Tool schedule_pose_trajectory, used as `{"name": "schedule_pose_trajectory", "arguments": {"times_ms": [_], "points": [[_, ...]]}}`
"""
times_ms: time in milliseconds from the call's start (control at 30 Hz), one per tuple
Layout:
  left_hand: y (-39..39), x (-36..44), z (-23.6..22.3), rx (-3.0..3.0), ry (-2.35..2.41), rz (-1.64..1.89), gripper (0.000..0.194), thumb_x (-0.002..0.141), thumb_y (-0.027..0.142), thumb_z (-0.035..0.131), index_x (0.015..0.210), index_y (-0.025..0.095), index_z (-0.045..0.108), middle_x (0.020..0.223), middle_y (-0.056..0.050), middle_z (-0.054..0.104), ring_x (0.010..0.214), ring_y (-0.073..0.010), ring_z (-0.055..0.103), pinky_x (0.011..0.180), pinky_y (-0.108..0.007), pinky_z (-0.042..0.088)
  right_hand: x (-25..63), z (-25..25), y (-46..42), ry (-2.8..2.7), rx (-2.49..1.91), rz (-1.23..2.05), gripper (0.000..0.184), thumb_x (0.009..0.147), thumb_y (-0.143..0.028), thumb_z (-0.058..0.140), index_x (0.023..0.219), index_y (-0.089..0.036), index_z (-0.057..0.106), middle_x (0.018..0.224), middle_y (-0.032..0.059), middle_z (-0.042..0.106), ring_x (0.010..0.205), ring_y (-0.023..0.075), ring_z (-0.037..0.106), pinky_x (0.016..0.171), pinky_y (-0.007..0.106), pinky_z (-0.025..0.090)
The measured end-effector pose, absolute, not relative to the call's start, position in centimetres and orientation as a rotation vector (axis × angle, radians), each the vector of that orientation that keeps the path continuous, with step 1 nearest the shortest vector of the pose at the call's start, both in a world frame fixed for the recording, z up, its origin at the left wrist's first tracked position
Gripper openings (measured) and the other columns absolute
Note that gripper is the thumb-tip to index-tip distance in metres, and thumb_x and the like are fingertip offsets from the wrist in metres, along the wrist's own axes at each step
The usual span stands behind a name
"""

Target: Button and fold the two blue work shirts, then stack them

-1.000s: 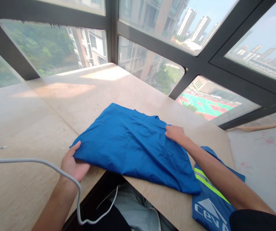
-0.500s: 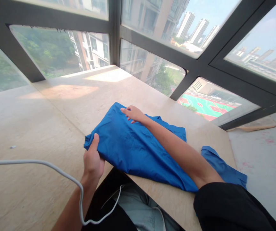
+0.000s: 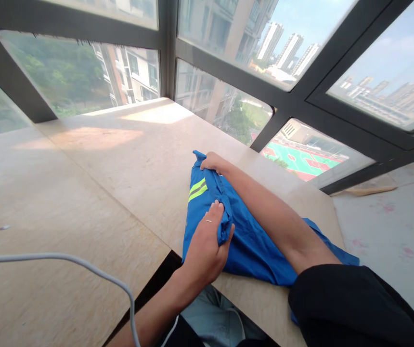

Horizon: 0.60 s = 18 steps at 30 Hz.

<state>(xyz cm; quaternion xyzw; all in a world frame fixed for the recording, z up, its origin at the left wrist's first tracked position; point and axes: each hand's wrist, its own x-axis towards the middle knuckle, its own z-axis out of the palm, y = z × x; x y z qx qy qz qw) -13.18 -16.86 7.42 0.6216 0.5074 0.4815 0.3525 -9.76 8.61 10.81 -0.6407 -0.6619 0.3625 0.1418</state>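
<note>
A blue garment (image 3: pixel 253 250) lies partly folded over on the stone-patterned ledge (image 3: pixel 98 207). A yellow-green band with a grey stripe (image 3: pixel 197 189) shows on its turned-over left part. Closed around the near end of the folded edge is my left hand (image 3: pixel 207 243), thumb on the right side and fingers on top. My right hand (image 3: pixel 214 163) grips the far corner of the same edge, its fingertips partly hidden by cloth. Behind my right forearm, another part of the garment spreads out to the right.
A white cable (image 3: pixel 84 265) runs across the ledge at the left and over my left forearm. Dark-framed windows (image 3: pixel 286 101) border the far side. A small pale scrap (image 3: pixel 4 227) lies at the left. My lap (image 3: pixel 210 313) is below the ledge's edge.
The garment's left end has been folded over to the right, bringing the reflective band into view. My left hand moved right with the cloth; my right hand closed on the far corner.
</note>
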Motion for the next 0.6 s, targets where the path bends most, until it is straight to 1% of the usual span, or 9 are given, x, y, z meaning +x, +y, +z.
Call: {"name": "schedule_pose_trajectory", "arguments": {"times_ms": [67, 167, 267, 367, 467, 600], "points": [[-17.3, -13.1, 7.7, 1.676, 1.304, 1.298, 0.053, 0.098, 0.035, 0.049, 0.146, 0.011, 0.046, 0.154, -0.016, 0.043, 0.145, -0.0256, 0.039, 0.122, -0.050, 0.034, -8.7, 11.4, 8.3, -1.841, -1.858, 1.089, 0.026, 0.059, -0.002, 0.074, 0.084, -0.005, 0.068, 0.066, 0.0083, 0.066, 0.073, 0.0285, 0.069, 0.067, 0.042, 0.059], [-17.8, -13.6, 8.8, 1.678, 1.326, 1.408, 0.048, 0.099, 0.032, 0.049, 0.143, 0.013, 0.050, 0.149, -0.014, 0.050, 0.141, -0.0235, 0.045, 0.120, -0.046, 0.039, -7.8, 12.7, 7.9, -1.632, -1.702, 1.243, 0.020, 0.060, 0.001, 0.072, 0.077, -0.007, 0.066, 0.056, 0.0034, 0.061, 0.064, 0.0230, 0.066, 0.063, 0.037, 0.058], [-18.4, -14.7, 10.6, 1.580, 1.428, 1.548, 0.045, 0.099, 0.031, 0.051, 0.141, 0.016, 0.053, 0.144, -0.011, 0.056, 0.135, -0.0221, 0.052, 0.116, -0.041, 0.044, -7.5, 13.9, 7.8, -1.410, -1.516, 1.347, 0.016, 0.062, 0.005, 0.068, 0.072, -0.007, 0.062, 0.053, 0.0020, 0.059, 0.059, 0.0197, 0.064, 0.062, 0.035, 0.058], [-18.9, -15.6, 12.6, 1.576, 1.515, 1.648, 0.043, 0.099, 0.030, 0.052, 0.140, 0.018, 0.054, 0.143, -0.009, 0.058, 0.133, -0.0219, 0.055, 0.115, -0.039, 0.046, -7.4, 14.8, 7.5, -1.261, -1.387, 1.471, 0.013, 0.068, 0.005, 0.064, 0.071, -0.008, 0.060, 0.052, 0.0004, 0.057, 0.055, 0.0170, 0.063, 0.063, 0.035, 0.059], [-19.0, -15.5, 14.4, 1.770, 1.509, 1.637, 0.045, 0.098, 0.028, 0.053, 0.141, 0.016, 0.053, 0.144, -0.010, 0.057, 0.132, -0.0227, 0.056, 0.114, -0.040, 0.047, -6.9, 15.5, 7.1, -1.204, -1.276, 1.538, 0.013, 0.071, 0.004, 0.061, 0.072, -0.008, 0.060, 0.052, -0.0018, 0.056, 0.054, 0.0144, 0.062, 0.066, 0.034, 0.060], [-17.9, -13.2, 15.1, 2.174, 1.399, 1.475, 0.045, 0.097, 0.027, 0.053, 0.140, 0.013, 0.052, 0.141, -0.013, 0.059, 0.131, -0.0245, 0.056, 0.111, -0.042, 0.050, -4.7, 16.0, 7.0, -1.254, -1.216, 1.474, 0.012, 0.071, 0.002, 0.063, 0.070, -0.009, 0.061, 0.056, -0.0004, 0.062, 0.055, 0.0133, 0.063, 0.067, 0.031, 0.059]]}}
